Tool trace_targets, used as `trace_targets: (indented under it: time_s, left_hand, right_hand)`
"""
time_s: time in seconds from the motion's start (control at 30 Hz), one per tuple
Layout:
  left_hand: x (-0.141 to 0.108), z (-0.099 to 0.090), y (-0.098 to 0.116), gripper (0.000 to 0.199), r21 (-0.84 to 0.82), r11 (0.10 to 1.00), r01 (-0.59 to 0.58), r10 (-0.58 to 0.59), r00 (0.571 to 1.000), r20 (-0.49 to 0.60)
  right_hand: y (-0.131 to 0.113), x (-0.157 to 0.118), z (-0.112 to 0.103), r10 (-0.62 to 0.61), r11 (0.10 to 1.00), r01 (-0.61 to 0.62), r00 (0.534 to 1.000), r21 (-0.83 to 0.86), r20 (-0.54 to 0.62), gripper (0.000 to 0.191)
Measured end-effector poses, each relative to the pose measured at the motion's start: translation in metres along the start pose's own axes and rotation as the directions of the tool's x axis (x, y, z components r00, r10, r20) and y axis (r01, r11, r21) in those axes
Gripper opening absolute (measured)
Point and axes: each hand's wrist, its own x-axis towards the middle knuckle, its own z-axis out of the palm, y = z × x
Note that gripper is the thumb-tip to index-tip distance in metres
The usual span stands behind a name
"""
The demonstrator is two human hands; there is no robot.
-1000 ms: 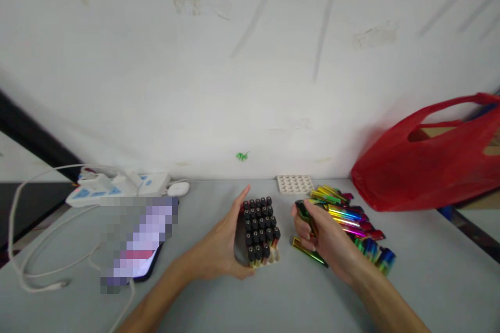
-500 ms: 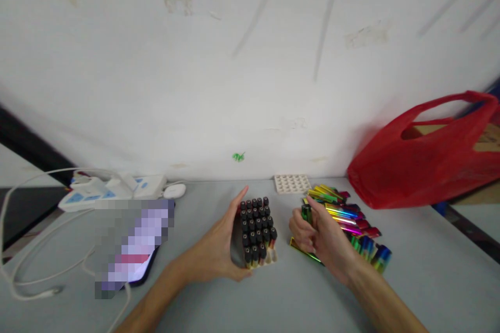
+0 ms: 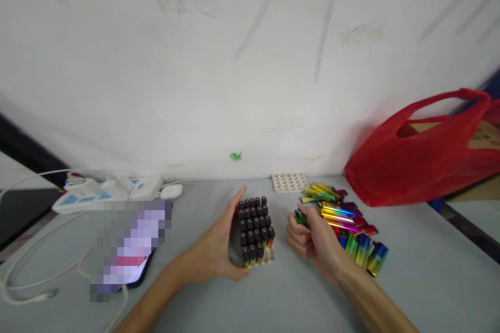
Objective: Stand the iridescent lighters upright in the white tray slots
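Observation:
My left hand (image 3: 219,247) is curved round the left side of a tray (image 3: 269,256) filled with upright lighters (image 3: 255,222), thumb at the near corner and a finger along the far one. The lighters show black tops in rows; a few slots at the near right corner hold none. To the right of the tray, my right hand (image 3: 314,234) is closed on a lighter (image 3: 299,216) with a green body, its lower part hidden by the fingers. Beside that hand lie several loose shiny lighters (image 3: 339,214) in gold, pink, red, blue and green.
A second pale slotted tray (image 3: 290,183) lies by the wall. At right stands a red plastic bag (image 3: 422,161). On the left are a power strip (image 3: 89,195), white cables (image 3: 29,299), a white rounded gadget (image 3: 172,191) and a phone (image 3: 135,250), partly pixelated.
My right hand has closed in more and shifted slightly left. The gold-green lighter that lay beneath it on the table no longer shows there. My left hand keeps its hold on the tray.

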Motion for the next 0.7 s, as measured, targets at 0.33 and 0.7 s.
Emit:
trace_targets:
  time_s: [0.33, 0.7]
  left_hand:
    - [-0.0006, 0.0012, -0.0007, 0.160, -0.073, 0.997, 0.013, -0.013, 1.000, -0.004]
    - [-0.0004, 0.0014, -0.0022, 0.159, -0.003, 1.000, 0.012, -0.013, 0.999, -0.042]
  right_hand:
    - [-0.0020, 0.0009, 0.0019, 0.041, 0.999, -0.039, 0.995, -0.026, 0.090, 0.069]
    - [0.0041, 0.0030, 0.0003, 0.024, 0.997, -0.026, 0.999, -0.069, -0.025, 0.063]
